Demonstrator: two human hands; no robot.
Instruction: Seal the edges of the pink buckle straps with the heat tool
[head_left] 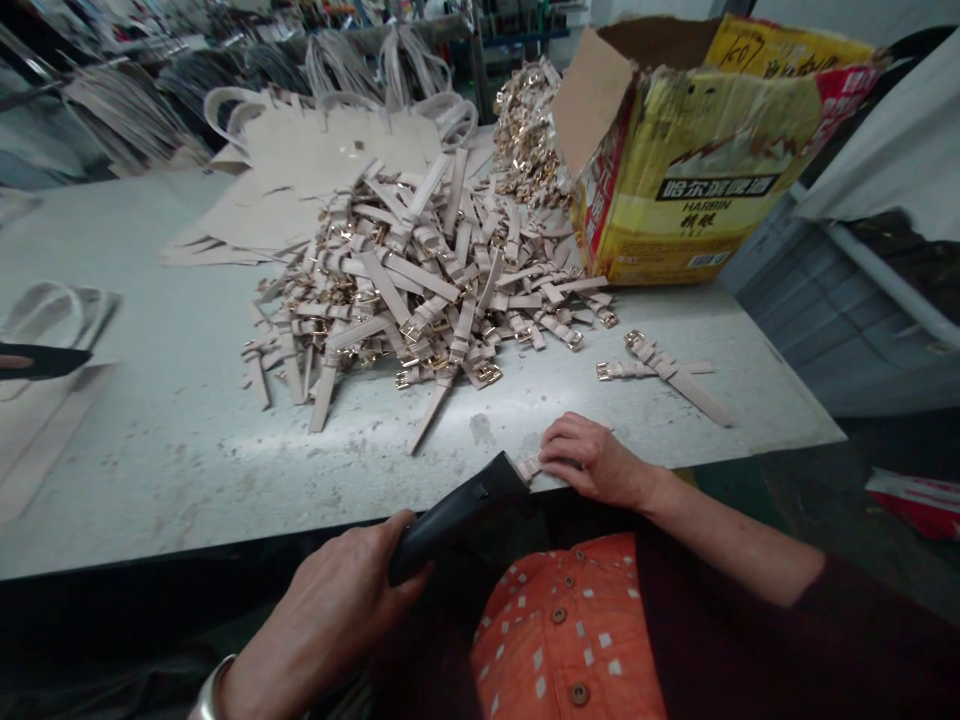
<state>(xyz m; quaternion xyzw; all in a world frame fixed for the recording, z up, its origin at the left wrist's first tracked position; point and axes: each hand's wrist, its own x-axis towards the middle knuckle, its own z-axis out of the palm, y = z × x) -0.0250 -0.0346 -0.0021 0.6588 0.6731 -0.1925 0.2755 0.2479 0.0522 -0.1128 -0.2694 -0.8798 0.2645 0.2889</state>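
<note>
My left hand (334,600), with a metal bangle at the wrist, is closed around a black handheld tool (457,515) that widens toward its far end; its exact kind I cannot tell. That end points at a short beige strap (531,467) by the table's front edge. My right hand (589,458) pinches the strap, and its fingers hide most of it. Beyond the hands lies a big heap of beige buckle straps (420,270) with gold-coloured buckles. Two crossed buckle straps (675,375) lie apart, to the right of the heap.
A yellow cardboard box (690,190) stands open at the table's right, beside another buckle pile (529,135). Flat beige bag panels (292,160) are stacked behind the heap. At the left edge, another person's hand holds a black tool (45,360). A grey crate (810,310) is right of the table.
</note>
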